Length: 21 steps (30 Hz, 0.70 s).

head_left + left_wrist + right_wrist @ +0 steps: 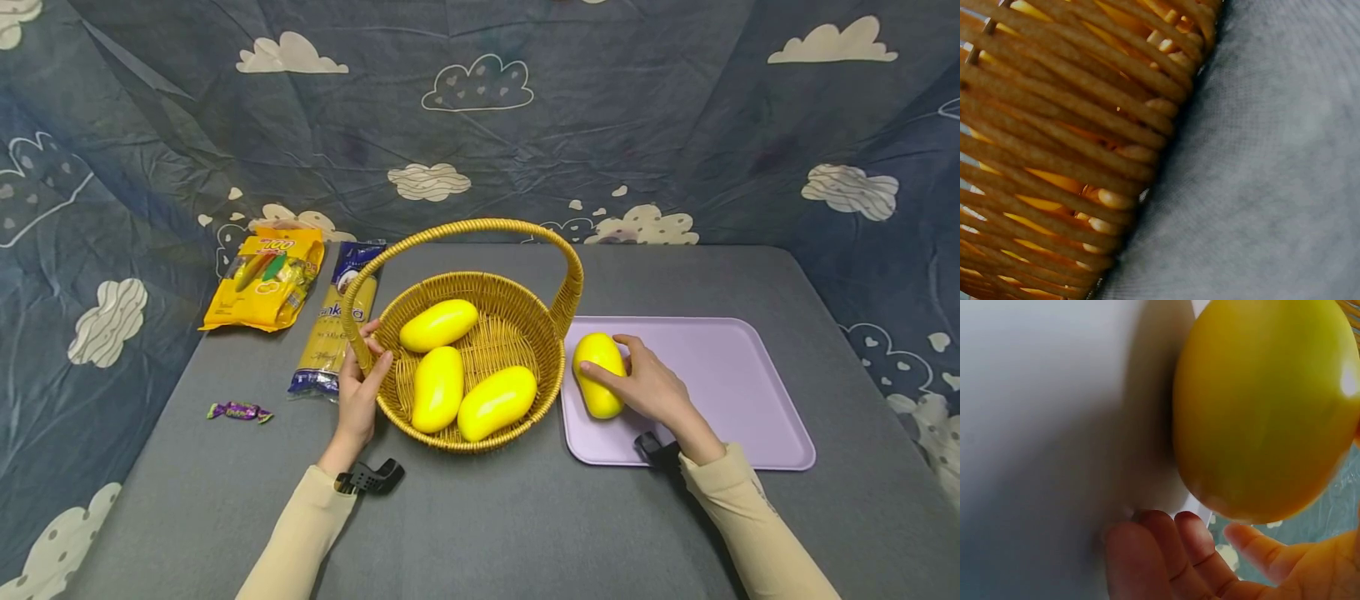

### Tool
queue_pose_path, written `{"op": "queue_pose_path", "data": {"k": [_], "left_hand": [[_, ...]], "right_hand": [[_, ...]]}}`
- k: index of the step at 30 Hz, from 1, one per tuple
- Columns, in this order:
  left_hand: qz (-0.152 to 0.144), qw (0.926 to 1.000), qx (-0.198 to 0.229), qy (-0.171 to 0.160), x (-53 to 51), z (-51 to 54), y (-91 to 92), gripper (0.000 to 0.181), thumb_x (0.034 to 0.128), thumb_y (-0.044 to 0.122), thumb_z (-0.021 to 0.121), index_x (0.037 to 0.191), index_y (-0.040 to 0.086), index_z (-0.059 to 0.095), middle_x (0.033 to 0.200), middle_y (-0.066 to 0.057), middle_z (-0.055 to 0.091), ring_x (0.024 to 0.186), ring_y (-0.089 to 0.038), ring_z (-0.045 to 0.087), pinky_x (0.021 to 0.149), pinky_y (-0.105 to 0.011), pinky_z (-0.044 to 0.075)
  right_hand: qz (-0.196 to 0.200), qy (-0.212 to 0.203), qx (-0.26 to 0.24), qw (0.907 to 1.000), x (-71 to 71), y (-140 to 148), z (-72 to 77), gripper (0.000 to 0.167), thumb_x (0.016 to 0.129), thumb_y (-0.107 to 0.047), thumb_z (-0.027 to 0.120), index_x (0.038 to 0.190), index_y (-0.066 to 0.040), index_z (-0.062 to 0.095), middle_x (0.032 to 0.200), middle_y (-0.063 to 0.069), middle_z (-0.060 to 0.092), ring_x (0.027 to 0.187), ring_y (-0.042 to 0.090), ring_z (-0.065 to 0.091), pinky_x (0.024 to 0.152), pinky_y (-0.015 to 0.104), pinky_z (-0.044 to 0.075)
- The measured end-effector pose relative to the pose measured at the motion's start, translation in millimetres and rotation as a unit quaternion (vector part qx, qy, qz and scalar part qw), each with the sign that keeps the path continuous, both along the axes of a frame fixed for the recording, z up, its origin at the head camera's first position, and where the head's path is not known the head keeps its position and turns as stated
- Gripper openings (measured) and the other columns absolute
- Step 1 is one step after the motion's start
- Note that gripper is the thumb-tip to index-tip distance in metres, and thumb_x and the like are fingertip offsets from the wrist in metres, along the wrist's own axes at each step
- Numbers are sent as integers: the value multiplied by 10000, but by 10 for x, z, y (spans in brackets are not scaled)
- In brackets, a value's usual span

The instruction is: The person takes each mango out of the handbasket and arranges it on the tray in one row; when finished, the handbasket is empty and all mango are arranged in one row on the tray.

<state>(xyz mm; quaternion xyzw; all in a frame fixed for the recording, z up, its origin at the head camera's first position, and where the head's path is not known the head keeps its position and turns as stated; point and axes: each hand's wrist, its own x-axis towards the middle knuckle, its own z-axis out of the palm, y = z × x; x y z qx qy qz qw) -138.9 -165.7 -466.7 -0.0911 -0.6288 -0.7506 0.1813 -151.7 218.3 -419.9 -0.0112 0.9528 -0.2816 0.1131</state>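
My left hand grips the left side of a yellow wicker basket near the foot of its tall handle, thumb over the rim. Inside the basket lie three yellow mangoes, one mango at the back and two in front. Another mango is on the left end of a lilac tray. Around it curls my right hand, with the thumb across its near side and fingertips at its far right side. In the left wrist view the basket's woven wall hides the left fingers.
Left of the basket lies a pack of spaghetti, partly behind the left hand and handle. Farther left is a yellow candy bag. A purple wrapped candy sits on the grey table at left. Cloud-printed cloth hangs behind.
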Motion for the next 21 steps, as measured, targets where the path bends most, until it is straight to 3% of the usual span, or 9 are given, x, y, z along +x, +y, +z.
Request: {"op": "queue_pose_path", "data": {"k": [5, 13, 18, 21], "left_hand": [[-15, 10000, 14, 24, -4, 2, 4, 230, 929, -4, 541, 1024, -154, 395, 1411, -181, 388, 1312, -253, 307, 1070, -372, 203], [-12, 10000, 6, 30, -6, 16, 10, 210, 934, -18, 525, 1014, -160, 392, 1405, -199, 389, 1318, -249, 305, 1069, -368, 206], [-34, 10000, 36, 23, -2, 11, 10, 240, 935, -18, 525, 1024, -179, 371, 1407, -198, 385, 1310, -252, 308, 1067, -357, 211], [-31, 10000, 39, 15, -5, 3, 9, 241, 931, -11, 532, 1021, -166, 371, 1410, -187, 386, 1307, -251, 310, 1064, -355, 215]], "right_hand": [[22, 19, 69, 10000, 21, 28, 6, 965, 831, -702, 495, 1440, 11, 270, 1137, 243, 490, 942, 340, 509, 701, 444, 415], [83, 323, -101, 9994, 55, 86, 54, 853, 869, -645, 501, 1408, 0, 352, 1164, 238, 520, 981, 352, 521, 761, 489, 419], [-101, 887, -232, 9957, 86, 93, 92, 730, 897, -566, 532, 1369, -20, 426, 1163, 218, 531, 985, 357, 539, 750, 501, 424], [-210, 1468, -449, 9879, 109, 70, 123, 607, 913, -476, 570, 1321, -33, 495, 1143, 199, 539, 957, 345, 550, 748, 497, 429]]}}
